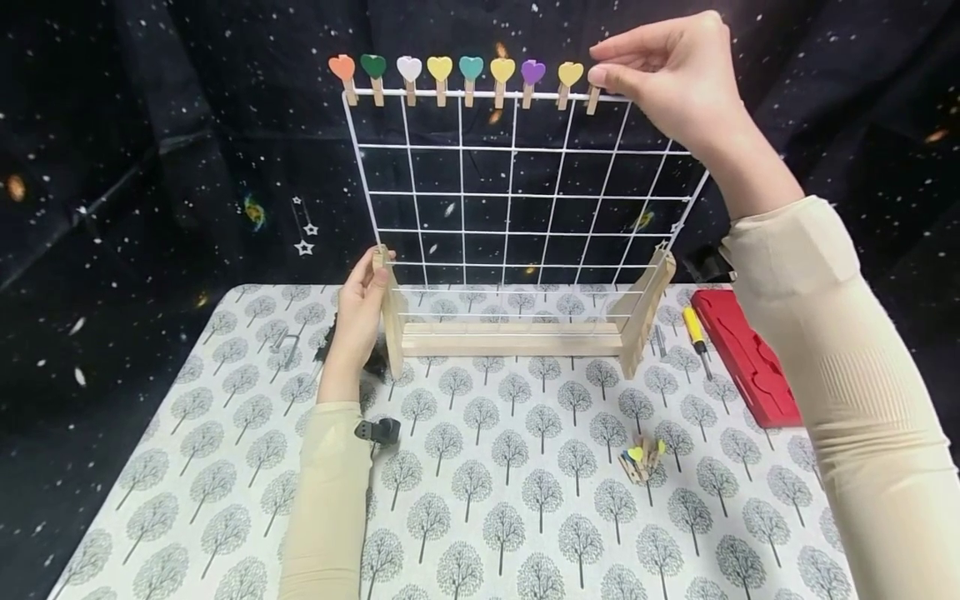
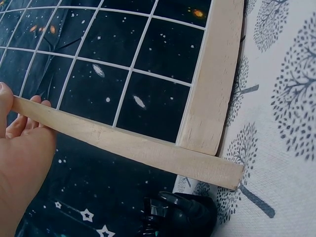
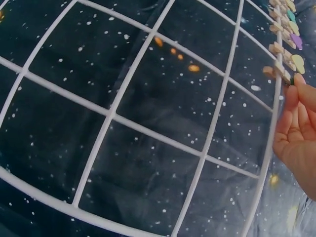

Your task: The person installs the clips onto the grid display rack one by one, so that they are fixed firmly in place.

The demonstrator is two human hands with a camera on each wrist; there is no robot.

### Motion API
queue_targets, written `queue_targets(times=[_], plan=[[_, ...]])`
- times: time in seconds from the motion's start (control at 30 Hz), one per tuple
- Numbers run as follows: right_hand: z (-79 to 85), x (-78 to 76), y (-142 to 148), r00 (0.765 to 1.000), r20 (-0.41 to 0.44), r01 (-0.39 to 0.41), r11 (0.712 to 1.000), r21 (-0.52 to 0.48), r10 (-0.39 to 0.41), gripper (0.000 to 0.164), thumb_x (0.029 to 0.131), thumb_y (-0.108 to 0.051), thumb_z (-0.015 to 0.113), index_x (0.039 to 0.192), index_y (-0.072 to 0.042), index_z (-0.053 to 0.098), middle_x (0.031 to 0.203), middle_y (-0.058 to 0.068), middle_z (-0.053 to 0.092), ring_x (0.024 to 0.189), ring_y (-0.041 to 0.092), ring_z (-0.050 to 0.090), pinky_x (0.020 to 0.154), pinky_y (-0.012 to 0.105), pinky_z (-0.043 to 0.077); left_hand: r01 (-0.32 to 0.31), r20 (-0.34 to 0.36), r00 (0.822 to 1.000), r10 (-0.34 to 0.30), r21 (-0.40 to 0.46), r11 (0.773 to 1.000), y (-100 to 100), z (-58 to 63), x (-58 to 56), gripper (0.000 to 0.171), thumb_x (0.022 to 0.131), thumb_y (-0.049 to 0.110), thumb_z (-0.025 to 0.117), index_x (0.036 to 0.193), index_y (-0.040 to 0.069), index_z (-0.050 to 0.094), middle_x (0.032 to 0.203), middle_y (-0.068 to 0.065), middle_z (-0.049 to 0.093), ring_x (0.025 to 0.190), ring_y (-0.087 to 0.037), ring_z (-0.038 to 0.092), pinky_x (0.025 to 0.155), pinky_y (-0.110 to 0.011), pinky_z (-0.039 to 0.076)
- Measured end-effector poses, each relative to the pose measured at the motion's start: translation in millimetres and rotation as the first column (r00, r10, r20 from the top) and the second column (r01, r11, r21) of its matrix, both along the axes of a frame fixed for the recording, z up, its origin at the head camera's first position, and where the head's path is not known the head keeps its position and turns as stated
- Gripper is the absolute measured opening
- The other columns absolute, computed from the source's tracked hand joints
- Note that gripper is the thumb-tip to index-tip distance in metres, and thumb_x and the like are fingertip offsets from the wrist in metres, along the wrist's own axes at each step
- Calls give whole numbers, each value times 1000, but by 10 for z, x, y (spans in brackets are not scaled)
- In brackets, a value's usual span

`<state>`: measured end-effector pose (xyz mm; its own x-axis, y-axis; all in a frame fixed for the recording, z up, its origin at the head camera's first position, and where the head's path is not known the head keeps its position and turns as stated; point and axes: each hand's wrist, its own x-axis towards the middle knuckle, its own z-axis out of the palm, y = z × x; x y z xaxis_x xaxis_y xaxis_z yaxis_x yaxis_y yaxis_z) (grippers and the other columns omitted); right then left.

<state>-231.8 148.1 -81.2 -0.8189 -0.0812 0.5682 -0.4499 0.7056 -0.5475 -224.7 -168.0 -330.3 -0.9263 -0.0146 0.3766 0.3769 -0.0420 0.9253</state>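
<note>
In right hand (image 1: 678, 79), 1 clothespin (image 1: 592, 101)

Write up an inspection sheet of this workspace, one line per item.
Surface: patterned tablecloth, tree print.
Job's things: white wire grid on wooden stand; eight heart clothespins along the grid's top edge; loose clothespins on the tablecloth.
Clutter: red tray and yellow-handled screwdriver to the right; unclear black object near left upright.
Grippers: left hand grips left upright; right hand pinches a ninth clothespin at the top edge.
Cables: nothing seen.
Surroundings: dark starry backdrop.

Long cream sleeves (image 1: 324, 500) are worn, the right sleeve (image 1: 862, 383) partly ribbed.
</note>
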Motion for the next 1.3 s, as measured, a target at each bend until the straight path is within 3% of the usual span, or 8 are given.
queue_targets(times=[0.2,0.43,0.67,0.73,0.87,1.0,1.13,1.3], plan=[[-2,1,3,999,29,-19,999,-26,20,33,73,-33,65,101,-17,67,91,-6,67,72,-1,58,61,8,44,2,2,1000,-2,0,1000,5,-19,-2,53,89,32,42,135,10,29,130,-4,44,123,-16,35,104,-31,29],[-30,41,14,1000,-27,-6,998,69,8,34,77,-38,62,107,-22,63,97,-5,66,76,3,54,62,11,39,3,4,1000,-3,-2,1000,1,-17,-6,51,89,32,42,135,13,29,131,-5,43,124,-17,35,104,-31,29],[-122,139,66,990,-139,-12,997,71,21,40,77,-31,63,115,-22,57,108,-2,60,85,2,53,82,13,41,9,11,1000,-9,7,1000,-8,-16,-3,50,90,30,41,135,14,29,132,-9,40,125,-20,33,104,-33,29],[-177,184,107,976,-214,-38,998,43,47,37,78,-25,64,114,-18,59,107,0,60,85,2,53,82,14,42,5,3,1000,-5,2,1000,-12,-11,-1,50,90,30,41,135,14,29,132,-8,41,125,-20,33,104,-32,29],[-356,355,190,894,-415,-163,986,48,168,24,78,-11,64,101,-5,65,92,7,64,76,1,54,70,13,45,-1,-2,1000,1,-1,1000,-24,-1,8,50,90,30,41,135,13,29,131,-4,43,124,-18,34,103,-31,29],[-684,660,248,848,-399,-346,934,85,350,18,72,8,64,90,7,64,81,17,63,69,6,54,63,16,46,0,1,1000,0,4,1000,-37,7,21,50,90,29,42,135,12,29,131,-6,42,124,-17,34,104,-31,29],[-1282,821,448,875,-235,-406,905,125,424,29,65,14,66,92,3,65,81,12,64,69,8,53,62,16,45,-2,1,1000,2,9,1000,-51,22,33,51,90,29,42,135,11,28,131,-6,42,124,-19,34,103,-30,29],[-2206,932,838,934,9,-353,918,180,358,30,70,1,68,99,-8,65,83,-3,64,71,1,52,55,13,45,-9,7,1000,8,16,1000,-65,40,46,52,89,30,42,136,13,28,131,-3,43,124,-18,34,103,-29,29]])
